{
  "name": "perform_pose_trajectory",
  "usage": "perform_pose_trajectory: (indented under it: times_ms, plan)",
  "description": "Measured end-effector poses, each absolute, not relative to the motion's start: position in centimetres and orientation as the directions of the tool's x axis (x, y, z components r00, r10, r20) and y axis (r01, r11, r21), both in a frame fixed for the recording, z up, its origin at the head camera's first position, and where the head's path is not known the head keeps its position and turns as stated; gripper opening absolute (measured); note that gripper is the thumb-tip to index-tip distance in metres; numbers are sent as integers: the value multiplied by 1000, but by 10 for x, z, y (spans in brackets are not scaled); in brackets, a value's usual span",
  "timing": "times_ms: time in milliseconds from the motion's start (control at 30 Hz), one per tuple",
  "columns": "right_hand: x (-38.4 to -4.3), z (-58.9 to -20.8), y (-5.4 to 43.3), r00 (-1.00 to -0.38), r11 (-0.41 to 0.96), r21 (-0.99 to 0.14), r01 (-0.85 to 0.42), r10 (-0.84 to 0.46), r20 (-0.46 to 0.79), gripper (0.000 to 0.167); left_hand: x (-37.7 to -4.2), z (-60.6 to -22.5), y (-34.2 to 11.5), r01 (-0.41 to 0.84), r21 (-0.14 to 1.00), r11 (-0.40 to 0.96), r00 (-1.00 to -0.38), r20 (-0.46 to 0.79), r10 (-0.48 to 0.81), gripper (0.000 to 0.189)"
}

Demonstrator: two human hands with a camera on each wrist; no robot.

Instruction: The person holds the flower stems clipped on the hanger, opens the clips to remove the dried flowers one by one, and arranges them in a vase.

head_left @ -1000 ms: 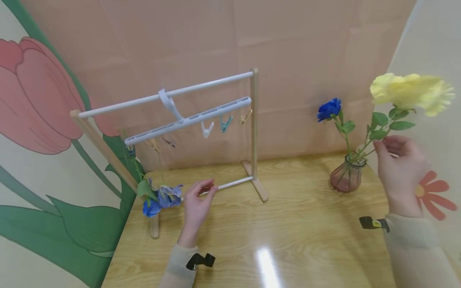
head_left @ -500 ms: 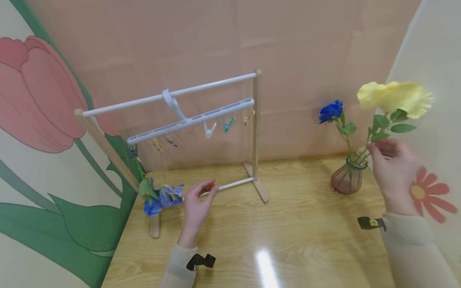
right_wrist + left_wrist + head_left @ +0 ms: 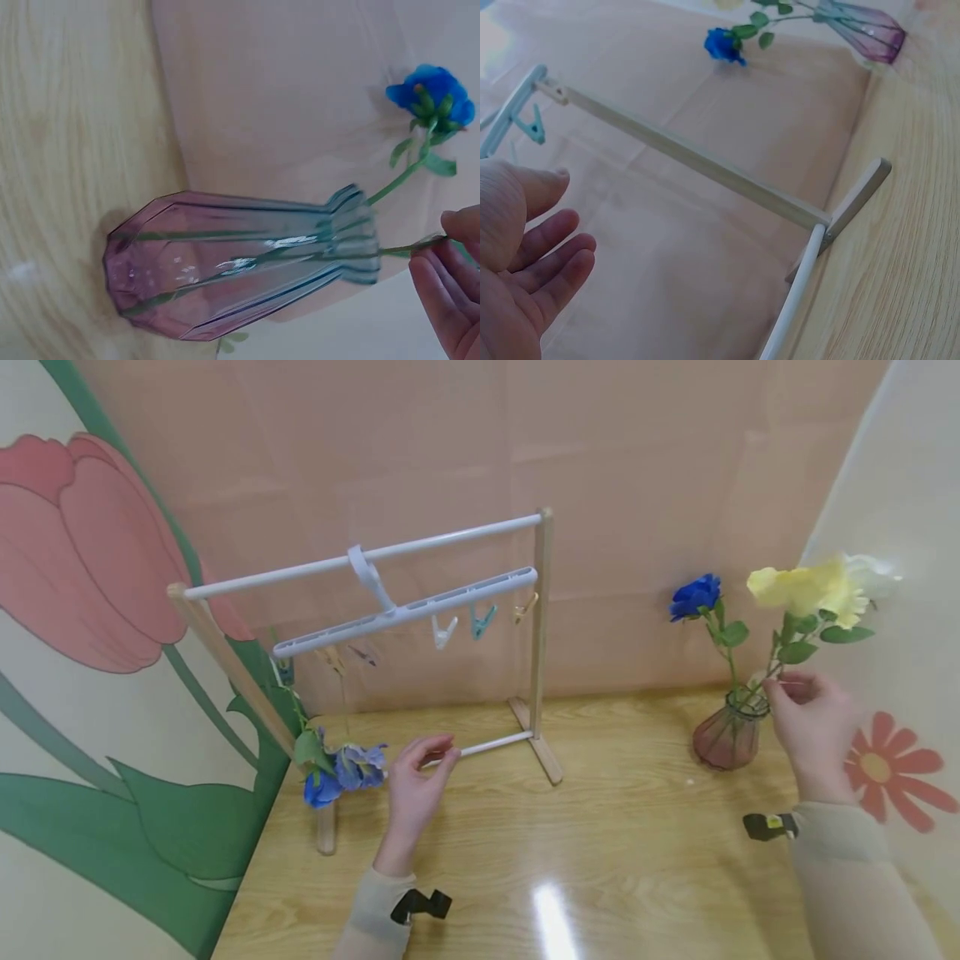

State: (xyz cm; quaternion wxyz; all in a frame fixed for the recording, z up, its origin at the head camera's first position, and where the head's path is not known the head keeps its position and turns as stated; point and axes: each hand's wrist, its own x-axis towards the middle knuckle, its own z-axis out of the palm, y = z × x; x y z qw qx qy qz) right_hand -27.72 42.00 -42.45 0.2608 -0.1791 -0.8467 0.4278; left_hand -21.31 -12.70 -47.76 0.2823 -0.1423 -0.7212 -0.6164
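Pink-tinted glass vase (image 3: 724, 745), one: upright, far right of the counter (image 3: 615, 860). Contents: blue rose (image 3: 695, 597), leaning left; yellow flower (image 3: 798, 592), leaning right. Right hand (image 3: 813, 727): narrow grip, pinching a green stem (image 3: 397, 250), apparently the yellow flower's, just outside the vase mouth. Left hand (image 3: 420, 777): relaxed grip, holding nothing, near the small garment rack (image 3: 543, 635). Hazards, as judged: sideways force on the stem could tip the vase; stems crowded at the neck could snag, disturbing the blue rose; a light fingertip pinch could slip.
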Motion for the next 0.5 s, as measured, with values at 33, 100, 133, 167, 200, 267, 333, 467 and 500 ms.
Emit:
perform_pose_trajectory:
  times_ms: [33, 100, 133, 167, 200, 267, 333, 467, 500]
  plan:
    - [-278, -427, 422, -800, 571, -816, 91, 530, 281, 26, -213, -478, -127, 550, 811, 200, -802, 580, -142, 19]
    - [-279, -433, 426, -800, 574, -811, 116, 538, 266, 30, -213, -478, -125, 542, 815, 203, -808, 572, -142, 19]
    - [-280, -435, 427, -800, 571, -812, 122, 541, 260, 33, -212, -478, -125, 536, 819, 205, -811, 567, -144, 20]
    - [-280, -437, 429, -802, 572, -810, 128, 540, 254, 37, -212, -478, -124, 532, 821, 208, -813, 564, -147, 20]
    - [-280, -439, 429, -804, 575, -807, 133, 539, 251, 42, -212, -477, -123, 528, 823, 211, -814, 561, -150, 21]
    - [-280, -442, 431, -808, 579, -804, 136, 534, 248, 51, -211, -476, -121, 526, 822, 219, -813, 561, -157, 22]
    - [-279, -444, 432, -818, 579, -804, 137, 523, 238, 57, -209, -473, -118, 530, 817, 227, -807, 568, -159, 22]
    - [-277, -448, 433, -827, 573, -807, 141, 517, 222, 61, -201, -461, -113, 548, 802, 238, -794, 588, -153, 21]
    - [-276, -449, 433, -826, 573, -806, 146, 519, 219, 61, -199, -457, -112, 549, 801, 237, -794, 589, -149, 21]
